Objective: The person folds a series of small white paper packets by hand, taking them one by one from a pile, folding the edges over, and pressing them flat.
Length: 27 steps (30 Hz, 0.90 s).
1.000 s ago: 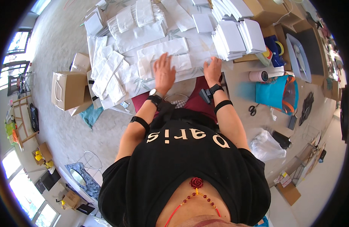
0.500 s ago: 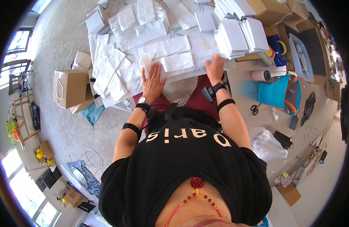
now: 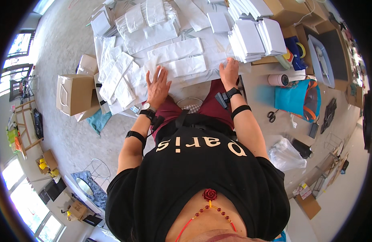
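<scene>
My left hand (image 3: 157, 89) is open, its fingers spread over the table's near edge. Its fingertips touch the near left end of a thin white translucent plastic bag (image 3: 184, 67), laid out flat. Behind that bag lies a second folded white bag (image 3: 176, 49), running parallel to it. My right hand (image 3: 229, 71) rests at the near edge of the table, right of the bags, fingers loosely bent and thumb apart; nothing shows in it. A loose heap of white bags (image 3: 118, 76) lies left of my left hand. Stacks of white flat booklets or cards (image 3: 247, 40) stand beyond my right hand.
The table has a pale leaf-patterned cloth (image 3: 216, 44). More white bags (image 3: 147, 28) are piled at the back. Cardboard boxes (image 3: 75, 94) stand on the left. On the right are a pink cup (image 3: 277, 80), a blue bag (image 3: 296, 100), black scissors (image 3: 271, 116) and a blue tray (image 3: 321, 60).
My left hand has drawn slightly left and back toward me, off part of the near bag, with its fingers more bent. My right hand has barely moved.
</scene>
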### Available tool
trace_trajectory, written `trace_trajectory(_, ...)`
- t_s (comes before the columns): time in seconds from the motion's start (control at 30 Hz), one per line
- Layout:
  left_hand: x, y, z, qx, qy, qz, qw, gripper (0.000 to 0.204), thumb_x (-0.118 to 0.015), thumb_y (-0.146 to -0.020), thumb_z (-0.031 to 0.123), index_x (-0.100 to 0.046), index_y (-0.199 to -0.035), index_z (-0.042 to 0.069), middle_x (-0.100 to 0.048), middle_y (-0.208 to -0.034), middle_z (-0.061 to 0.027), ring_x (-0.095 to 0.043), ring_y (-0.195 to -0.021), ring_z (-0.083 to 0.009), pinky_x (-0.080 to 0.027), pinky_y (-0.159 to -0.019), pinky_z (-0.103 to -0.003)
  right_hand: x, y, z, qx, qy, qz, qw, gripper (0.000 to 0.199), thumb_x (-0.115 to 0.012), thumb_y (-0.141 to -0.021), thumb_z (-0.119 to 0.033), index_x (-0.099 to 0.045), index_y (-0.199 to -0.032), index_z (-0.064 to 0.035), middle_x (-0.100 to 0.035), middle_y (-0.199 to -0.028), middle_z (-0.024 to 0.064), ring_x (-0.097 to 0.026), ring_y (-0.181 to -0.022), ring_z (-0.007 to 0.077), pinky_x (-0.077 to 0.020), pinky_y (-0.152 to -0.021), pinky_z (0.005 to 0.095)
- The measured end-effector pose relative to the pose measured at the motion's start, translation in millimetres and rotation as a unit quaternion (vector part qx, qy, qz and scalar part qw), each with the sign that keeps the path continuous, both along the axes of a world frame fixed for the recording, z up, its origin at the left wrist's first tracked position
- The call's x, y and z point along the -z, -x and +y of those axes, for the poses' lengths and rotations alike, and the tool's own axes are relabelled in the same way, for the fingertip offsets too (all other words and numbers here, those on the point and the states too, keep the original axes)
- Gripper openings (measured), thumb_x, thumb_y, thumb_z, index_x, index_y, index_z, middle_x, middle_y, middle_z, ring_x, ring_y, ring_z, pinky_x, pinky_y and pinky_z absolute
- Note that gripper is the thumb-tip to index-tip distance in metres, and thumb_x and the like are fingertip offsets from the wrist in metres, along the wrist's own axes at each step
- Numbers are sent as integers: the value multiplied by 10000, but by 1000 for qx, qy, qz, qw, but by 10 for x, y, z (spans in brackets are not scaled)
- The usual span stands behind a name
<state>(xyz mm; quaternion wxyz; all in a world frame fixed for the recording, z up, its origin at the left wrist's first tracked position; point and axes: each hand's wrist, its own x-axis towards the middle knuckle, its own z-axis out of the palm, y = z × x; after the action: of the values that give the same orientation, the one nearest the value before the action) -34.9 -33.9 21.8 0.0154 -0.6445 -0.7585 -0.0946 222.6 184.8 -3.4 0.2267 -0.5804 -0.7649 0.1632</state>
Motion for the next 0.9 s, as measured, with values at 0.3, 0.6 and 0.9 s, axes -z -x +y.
trace_trajectory(0.3,-139,136,249,79,-57,-10,995,135,-629,-825,60,-642,-959,76,-659,-948,-65,-597,-1148,-263,-281,-1155,-543,-29,5,-2,3,20,-7,1000,413,-736,-881,-180,-560,-1217,-17,-570,-1188,215,-567,-1144,411,-515,-949,481)
trace_trajectory(0.6,-71,169,340,64,-54,-12,996,82,-611,-815,35,-612,-885,77,-638,-879,-89,-613,-1061,-270,-314,-1116,-520,-5,-7,17,0,16,-7,1000,415,-741,-878,-187,-566,-1216,-20,-574,-1190,211,-576,-1124,405,-514,-949,473)
trace_trajectory(0.9,-61,191,358,57,-54,-12,997,53,-614,-825,31,-613,-864,67,-639,-853,-98,-613,-1034,-269,-315,-1119,-523,-27,-5,8,3,23,-4,1000,424,-746,-874,-180,-568,-1223,-18,-571,-1201,215,-575,-1133,406,-515,-949,472)
